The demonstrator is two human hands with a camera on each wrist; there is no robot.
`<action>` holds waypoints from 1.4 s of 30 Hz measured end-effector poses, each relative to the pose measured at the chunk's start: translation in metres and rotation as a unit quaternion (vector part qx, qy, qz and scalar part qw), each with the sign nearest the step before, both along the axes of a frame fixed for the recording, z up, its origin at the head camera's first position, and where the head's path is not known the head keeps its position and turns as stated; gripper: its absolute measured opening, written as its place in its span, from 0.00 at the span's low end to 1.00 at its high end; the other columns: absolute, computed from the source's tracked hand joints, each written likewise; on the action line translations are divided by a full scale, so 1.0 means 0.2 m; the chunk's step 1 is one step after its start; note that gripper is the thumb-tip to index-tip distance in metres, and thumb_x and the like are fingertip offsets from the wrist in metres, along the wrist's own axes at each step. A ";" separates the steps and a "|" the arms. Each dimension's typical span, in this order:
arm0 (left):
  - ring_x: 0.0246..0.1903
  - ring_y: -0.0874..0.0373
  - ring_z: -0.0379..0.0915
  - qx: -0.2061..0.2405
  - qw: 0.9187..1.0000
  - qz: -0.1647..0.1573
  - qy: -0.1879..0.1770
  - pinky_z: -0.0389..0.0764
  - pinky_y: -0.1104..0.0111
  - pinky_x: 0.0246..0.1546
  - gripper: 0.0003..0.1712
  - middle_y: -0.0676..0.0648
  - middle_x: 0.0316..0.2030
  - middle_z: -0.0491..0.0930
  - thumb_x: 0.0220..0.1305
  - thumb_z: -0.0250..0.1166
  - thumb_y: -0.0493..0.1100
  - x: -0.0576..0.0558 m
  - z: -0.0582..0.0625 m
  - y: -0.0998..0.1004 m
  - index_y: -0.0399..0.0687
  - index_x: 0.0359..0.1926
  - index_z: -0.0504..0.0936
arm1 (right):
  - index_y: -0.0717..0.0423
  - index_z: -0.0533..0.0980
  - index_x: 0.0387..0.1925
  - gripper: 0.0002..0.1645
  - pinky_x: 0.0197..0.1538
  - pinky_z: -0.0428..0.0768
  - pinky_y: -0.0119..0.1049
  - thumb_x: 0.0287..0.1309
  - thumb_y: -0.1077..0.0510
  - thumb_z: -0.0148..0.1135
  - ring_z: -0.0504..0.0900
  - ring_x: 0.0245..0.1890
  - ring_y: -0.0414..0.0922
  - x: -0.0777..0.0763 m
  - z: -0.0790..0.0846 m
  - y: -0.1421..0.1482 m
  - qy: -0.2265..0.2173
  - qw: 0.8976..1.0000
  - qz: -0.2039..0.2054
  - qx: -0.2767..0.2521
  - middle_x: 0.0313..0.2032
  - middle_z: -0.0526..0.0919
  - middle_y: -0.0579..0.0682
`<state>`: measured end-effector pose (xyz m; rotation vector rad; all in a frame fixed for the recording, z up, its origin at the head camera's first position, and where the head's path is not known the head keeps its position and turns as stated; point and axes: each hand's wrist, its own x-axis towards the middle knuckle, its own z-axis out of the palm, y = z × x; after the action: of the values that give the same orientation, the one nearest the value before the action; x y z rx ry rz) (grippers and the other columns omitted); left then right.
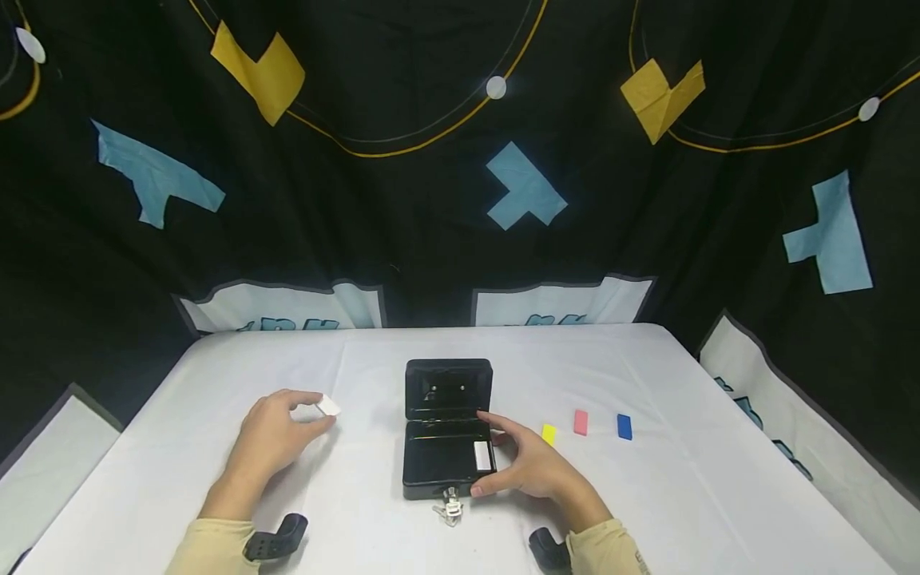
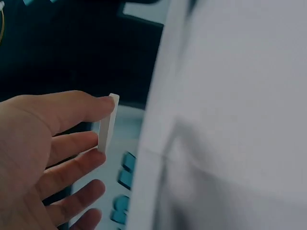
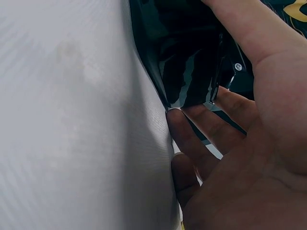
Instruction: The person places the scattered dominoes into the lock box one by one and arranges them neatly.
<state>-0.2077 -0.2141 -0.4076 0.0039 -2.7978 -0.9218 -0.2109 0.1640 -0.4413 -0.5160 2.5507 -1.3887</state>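
Black box (image 1: 434,459): one, at the centre of the dial on the white surface (image 1: 359,527); its lid (image 1: 449,374) stands raised toward twelve o'clock, presumably to give access to the interior.
Left hand (image 1: 269,435): at nine o'clock from the box, pinching a white block (image 1: 328,405) between thumb and fingers by its edges, a hold that likely leaves the broad faces free.
Right hand (image 1: 539,463): between three and four o'clock, gripping the box's right end, thumb at the front corner and index finger near the hinge, probably to steady it.
White rectangle (image 1: 482,456): one, at three o'clock within the base; whether it is loose or fixed cannot be told.
Keys (image 1: 451,509): at six o'clock, by the lock; their number is unclear.
Coloured blocks: three, well spaced at three o'clock, apparently for separate picking; one yellow block (image 1: 549,434), partly masked by the right hand, one pink block (image 1: 580,422), one blue block (image 1: 624,427).
Backdrop (image 1: 402,239): beyond twelve o'clock, bearing two yellow hearts and three blue patches.
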 end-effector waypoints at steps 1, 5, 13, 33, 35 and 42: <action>0.61 0.29 0.65 0.002 1.000 -0.006 0.011 0.64 0.38 0.61 0.30 0.30 0.58 0.76 0.59 0.73 0.54 0.00 0.02 0.01 0.38 0.56 0.83 | 0.41 0.67 0.73 0.63 0.67 0.61 0.67 0.31 0.49 0.89 0.71 0.65 0.57 0.00 0.00 0.00 0.000 1.000 0.000 -0.001 0.66 0.74 0.54; 0.60 0.32 0.68 0.000 0.998 -0.021 0.053 0.66 0.40 0.61 0.28 0.33 0.56 0.79 0.57 0.75 0.51 0.01 0.08 0.06 0.39 0.54 0.85 | 0.41 0.67 0.73 0.63 0.67 0.60 0.67 0.30 0.49 0.89 0.70 0.65 0.57 0.00 0.00 0.00 -0.002 1.000 0.000 -0.002 0.65 0.74 0.54; 0.56 0.36 0.73 -0.002 0.992 -0.052 0.111 0.69 0.41 0.60 0.25 0.36 0.52 0.82 0.55 0.77 0.47 0.04 0.19 0.17 0.40 0.51 0.87 | 0.42 0.67 0.73 0.64 0.67 0.61 0.67 0.30 0.50 0.89 0.70 0.65 0.57 0.00 0.00 0.00 -0.004 1.000 -0.003 -0.001 0.64 0.75 0.54; 0.52 0.47 0.78 -0.040 0.978 -0.196 0.051 0.77 0.52 0.57 0.22 0.48 0.47 0.83 0.51 0.79 0.45 0.06 0.10 0.61 0.41 0.48 0.89 | 0.41 0.66 0.73 0.63 0.67 0.60 0.67 0.32 0.48 0.88 0.71 0.65 0.56 -0.01 0.02 0.00 -0.006 1.000 0.009 0.001 0.61 0.78 0.52; 0.51 0.47 0.78 -0.045 0.973 -0.222 0.044 0.78 0.52 0.57 0.22 0.47 0.46 0.84 0.52 0.78 0.44 0.05 0.07 0.66 0.39 0.47 0.88 | 0.41 0.66 0.74 0.63 0.67 0.60 0.67 0.33 0.48 0.88 0.71 0.65 0.56 -0.02 0.02 0.00 -0.005 1.000 0.010 0.003 0.60 0.78 0.52; 0.52 0.45 0.79 -0.047 0.963 -0.264 0.015 0.78 0.52 0.56 0.20 0.43 0.46 0.84 0.53 0.78 0.42 0.01 -0.02 0.75 0.35 0.45 0.88 | 0.41 0.66 0.74 0.63 0.66 0.62 0.67 0.33 0.48 0.88 0.71 0.65 0.56 -0.01 0.02 0.00 -0.012 1.000 0.007 0.002 0.60 0.78 0.52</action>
<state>-0.2061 -0.0634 -0.4126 -0.7965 -2.8546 -0.8702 -0.2128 0.1648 -0.4381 -0.5117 2.5247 -1.3773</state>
